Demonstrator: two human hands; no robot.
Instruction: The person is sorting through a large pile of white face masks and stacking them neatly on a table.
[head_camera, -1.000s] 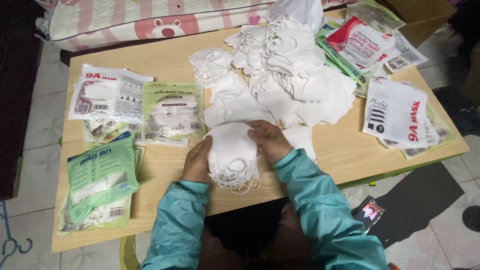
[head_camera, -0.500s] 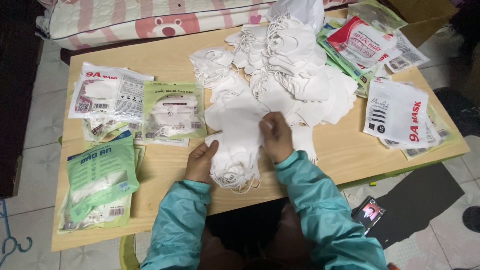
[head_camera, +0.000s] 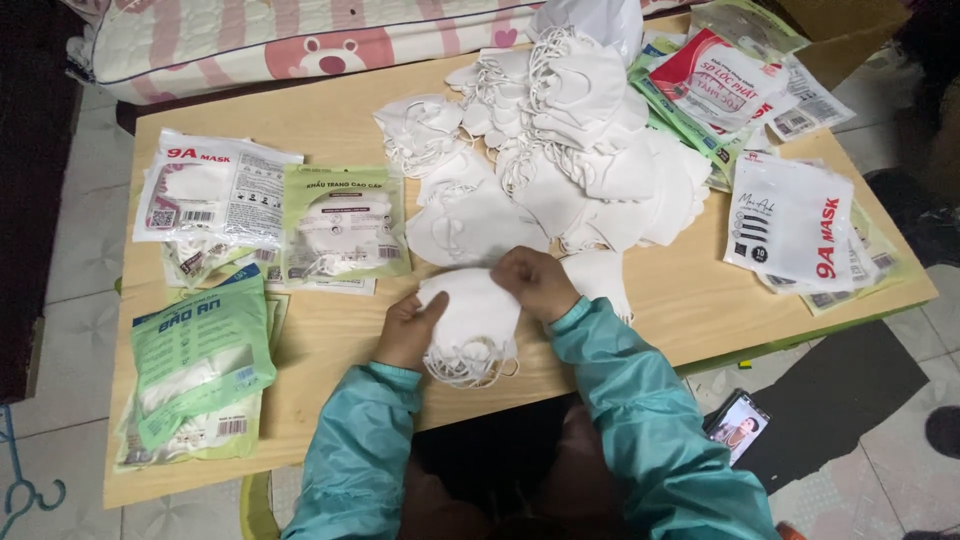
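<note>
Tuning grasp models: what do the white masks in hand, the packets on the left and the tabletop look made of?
Stack of masks, held between the left hand and right hand: soft matte white fabric, probably nonwoven; it creases, with thin elastic loops hanging below. Packets: glossy plastic film, going by the glare and see-through windows. Table: light wood-look board, smooth; solid or laminate can't be told.
</note>
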